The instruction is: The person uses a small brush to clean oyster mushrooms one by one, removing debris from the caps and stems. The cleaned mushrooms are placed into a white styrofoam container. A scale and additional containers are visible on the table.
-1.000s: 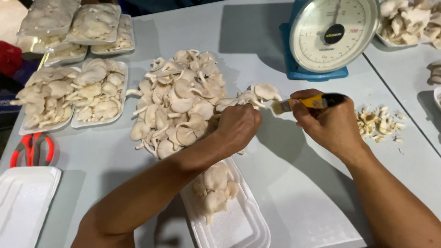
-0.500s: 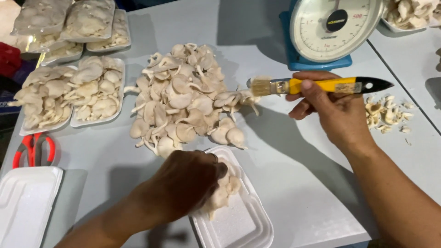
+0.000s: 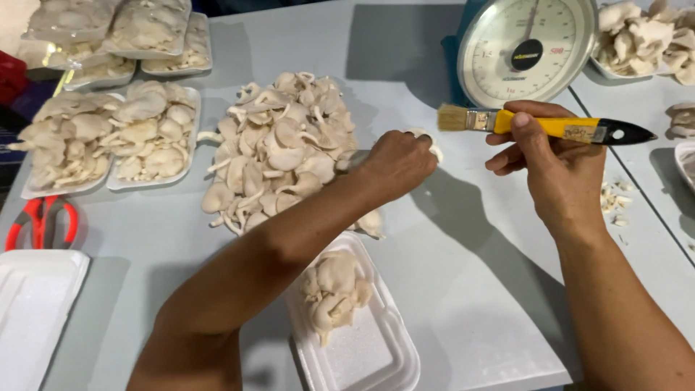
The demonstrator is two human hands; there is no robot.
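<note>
A yellow-handled paintbrush [image 3: 544, 124] with a black end and pale bristles sits in the right hand [image 3: 552, 174], pinched between thumb and fingers and held level above the surface [image 3: 463, 275], just in front of the dial scale [image 3: 527, 49] at the far right. To its left, the left hand [image 3: 394, 163] is curled closed over a pale mushroom piece [image 3: 433, 148] at the right edge of the big loose heap of oyster mushrooms [image 3: 279, 148]; only a sliver of that piece shows past the fingers. Near the person, under the left forearm, a white foam tray [image 3: 362, 355] carries a small cluster of mushrooms [image 3: 334, 286]. At the left stand two filled trays [image 3: 108, 134], wrapped packs [image 3: 116, 32] beyond them, red-handled scissors [image 3: 40, 221] and an empty foam tray [image 3: 32, 311]. Trimmings [image 3: 614, 199] lie to the right of the right hand.

The likely risks: the soft caps could tear or bruise under a tight grip, the left forearm could brush the near tray and knock its cluster loose, and a loose pinch could let the brush tip.
</note>
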